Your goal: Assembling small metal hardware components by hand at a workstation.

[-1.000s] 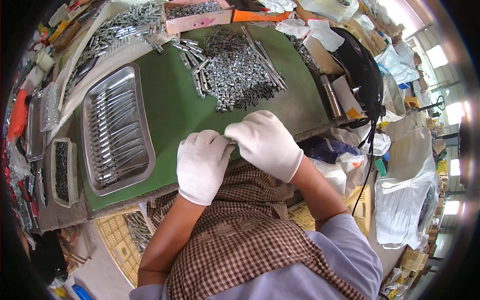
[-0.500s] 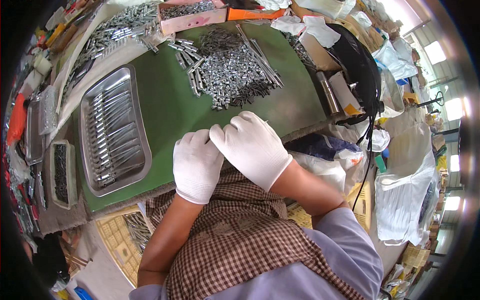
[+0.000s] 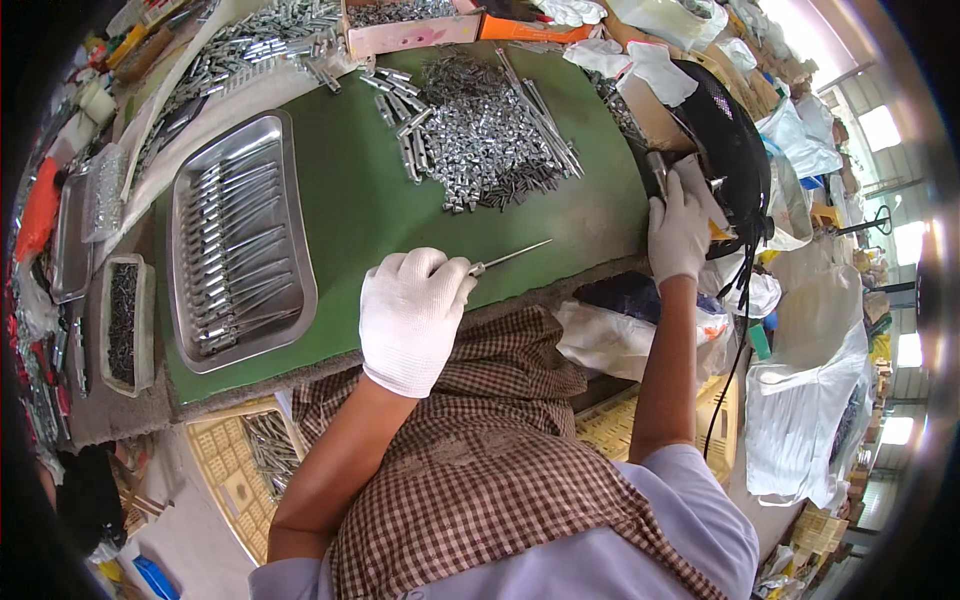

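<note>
- Left grip (image 3: 414,315) pinches a thin metal rod (image 3: 515,254), now plainly visible, jutting rightward from it.
- Right grip (image 3: 680,232) has moved away rightward, beside a metal cylinder (image 3: 656,166); cannot tell whether closed.

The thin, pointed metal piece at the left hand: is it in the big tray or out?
Out: the gloved left hand grips the metal piece, its tip showing against the green tabletop, apart from the big tray.

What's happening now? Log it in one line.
left hand: holding thin metal rod | right hand: at metal cylinder, contact unclear | steel tray: row of metal rods | green surface: small metal parts
</note>
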`<control>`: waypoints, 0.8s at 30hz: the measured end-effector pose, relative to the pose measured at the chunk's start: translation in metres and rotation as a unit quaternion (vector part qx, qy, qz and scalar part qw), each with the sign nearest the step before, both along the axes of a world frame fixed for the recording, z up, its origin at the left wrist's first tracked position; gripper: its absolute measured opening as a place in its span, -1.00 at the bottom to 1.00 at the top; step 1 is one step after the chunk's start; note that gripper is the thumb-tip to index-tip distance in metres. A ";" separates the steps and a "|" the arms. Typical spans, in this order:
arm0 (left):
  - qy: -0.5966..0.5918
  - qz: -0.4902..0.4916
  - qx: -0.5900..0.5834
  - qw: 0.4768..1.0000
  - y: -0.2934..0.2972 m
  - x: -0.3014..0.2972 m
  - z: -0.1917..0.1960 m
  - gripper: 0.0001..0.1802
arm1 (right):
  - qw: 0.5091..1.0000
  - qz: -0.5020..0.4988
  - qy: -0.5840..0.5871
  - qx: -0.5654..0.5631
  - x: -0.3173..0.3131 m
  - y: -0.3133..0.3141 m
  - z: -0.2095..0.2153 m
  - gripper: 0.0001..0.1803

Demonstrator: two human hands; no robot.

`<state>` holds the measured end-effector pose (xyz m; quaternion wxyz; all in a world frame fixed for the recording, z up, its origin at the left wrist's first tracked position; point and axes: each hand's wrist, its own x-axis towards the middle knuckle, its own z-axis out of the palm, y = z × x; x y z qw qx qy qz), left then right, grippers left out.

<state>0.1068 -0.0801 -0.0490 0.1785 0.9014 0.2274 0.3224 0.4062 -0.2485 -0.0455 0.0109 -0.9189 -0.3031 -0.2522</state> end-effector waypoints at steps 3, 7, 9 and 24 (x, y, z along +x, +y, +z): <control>0.015 0.011 0.002 1.000 0.000 -0.002 -0.001 -0.86 | 0.984 0.073 0.120 0.109 0.026 -0.004 0.000 -0.41; -0.001 0.016 0.015 1.000 -0.001 -0.004 -0.003 -0.84 | 0.898 0.265 0.226 0.270 -0.057 0.010 0.012 -0.33; -0.004 0.015 0.025 1.000 -0.001 -0.005 -0.003 -0.83 | 0.902 0.351 0.203 0.148 -0.115 0.010 0.020 -0.26; 0.002 -0.009 0.003 1.000 0.001 -0.002 -0.001 -0.77 | 0.931 0.231 0.220 0.180 -0.099 -0.004 0.015 -0.30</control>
